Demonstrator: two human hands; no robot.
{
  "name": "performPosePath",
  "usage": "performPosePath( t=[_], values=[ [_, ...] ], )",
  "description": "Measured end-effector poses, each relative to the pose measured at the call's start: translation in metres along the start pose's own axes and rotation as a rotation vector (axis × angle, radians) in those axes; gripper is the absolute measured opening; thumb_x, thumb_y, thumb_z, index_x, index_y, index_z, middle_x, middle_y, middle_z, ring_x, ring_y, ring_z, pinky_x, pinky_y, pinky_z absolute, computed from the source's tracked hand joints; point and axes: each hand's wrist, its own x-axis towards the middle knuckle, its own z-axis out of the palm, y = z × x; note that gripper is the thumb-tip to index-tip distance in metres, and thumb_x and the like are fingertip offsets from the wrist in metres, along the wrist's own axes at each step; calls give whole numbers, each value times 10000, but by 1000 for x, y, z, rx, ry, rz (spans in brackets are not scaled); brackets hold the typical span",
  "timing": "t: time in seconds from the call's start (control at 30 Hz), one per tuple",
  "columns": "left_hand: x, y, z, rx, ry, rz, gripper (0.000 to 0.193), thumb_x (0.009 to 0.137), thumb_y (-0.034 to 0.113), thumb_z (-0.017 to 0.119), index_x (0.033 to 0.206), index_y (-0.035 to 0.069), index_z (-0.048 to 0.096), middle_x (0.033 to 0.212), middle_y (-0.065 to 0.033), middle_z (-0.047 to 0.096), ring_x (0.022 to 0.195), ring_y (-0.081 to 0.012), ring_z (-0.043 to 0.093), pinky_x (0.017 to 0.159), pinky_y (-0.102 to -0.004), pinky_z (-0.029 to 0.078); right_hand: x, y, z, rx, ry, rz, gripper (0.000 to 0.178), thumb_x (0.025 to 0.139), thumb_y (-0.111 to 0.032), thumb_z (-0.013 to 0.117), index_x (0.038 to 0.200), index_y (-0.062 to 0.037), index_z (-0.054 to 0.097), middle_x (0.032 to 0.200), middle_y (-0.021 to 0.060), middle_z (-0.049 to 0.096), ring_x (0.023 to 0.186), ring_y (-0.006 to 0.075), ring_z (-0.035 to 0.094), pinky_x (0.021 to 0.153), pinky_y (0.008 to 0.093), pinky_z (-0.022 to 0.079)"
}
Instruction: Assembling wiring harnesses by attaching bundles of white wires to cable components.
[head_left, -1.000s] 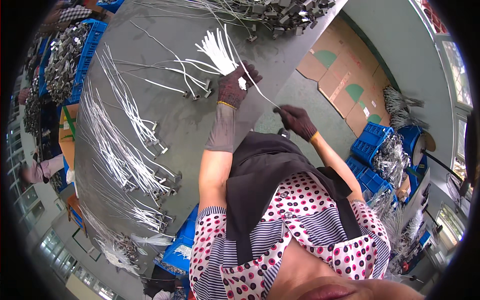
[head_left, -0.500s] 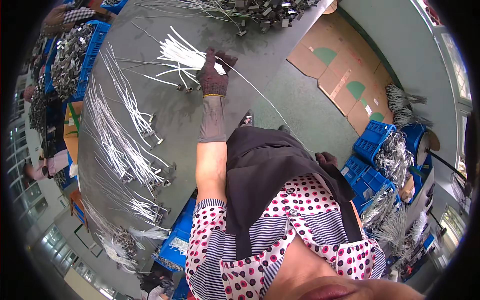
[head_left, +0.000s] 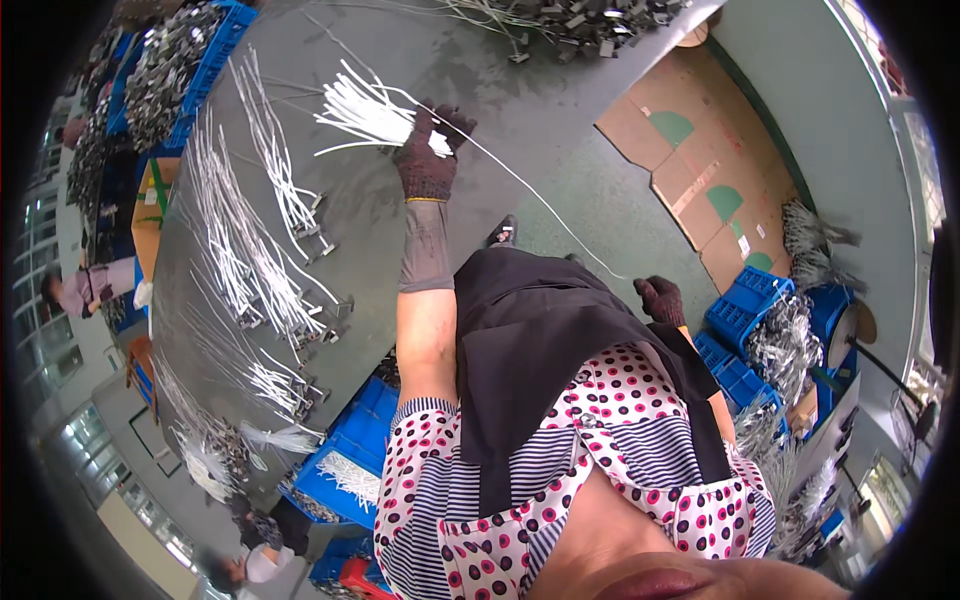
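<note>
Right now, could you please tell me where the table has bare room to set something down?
Bare grey tabletop shows between the cable bundles and the left forearm, and between the left hand and the connector heap. Cables crowd the left side; the heap crowds the far end.

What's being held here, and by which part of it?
The left hand grips a bundle of white strands near one end; whether the right hand holds the thin wire cannot be told.
</note>
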Motion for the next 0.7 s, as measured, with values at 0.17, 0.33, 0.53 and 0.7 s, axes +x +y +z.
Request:
performPosePath(
  t=[0.17, 0.33, 0.53, 0.7],
  values=[
    [-13, 24, 6, 73, 174, 99, 208, 935, 204, 668, 1075, 51, 654, 903, -80, 664, 859, -225, 670, 811, -461, 584, -39, -3, -4, -135, 24, -39, 328, 828, -340, 673, 897, -20, 705, 778, 179, 675, 761, 337, 643, 718, 390, 506],
    [-24, 18, 0, 129, 105, 14, 237, 956, 216, 640, 1119, 43, 629, 945, -100, 659, 869, -267, 673, 789, -495, 591, -22, -23, 6, -119, 23, -234, 329, 830, -333, 682, 907, -15, 709, 746, 169, 664, 706, 294, 631, 692, 377, 504],
    [-36, -18, -20, 282, -147, -302, 345, 949, 282, 647, 1188, 39, 596, 1053, -152, 671, 899, -335, 685, 733, -496, 607, 53, -129, 47, 14, -61, -128, 478, 841, -462, 685, 849, 14, 717, 672, 142, 656, 618, 214, 614, 634, 362, 484],
    [-62, -31, 24, 90, -107, -277, 336, 915, 214, 688, 1116, -32, 580, 895, -164, 673, 742, -283, 681, 619, -416, 594, 63, -243, 90, 290, -136, -181, 492, 892, -472, 649, 808, 11, 696, 618, 72, 609, 510, 135, 536, 513, 328, 447]
  ],
)
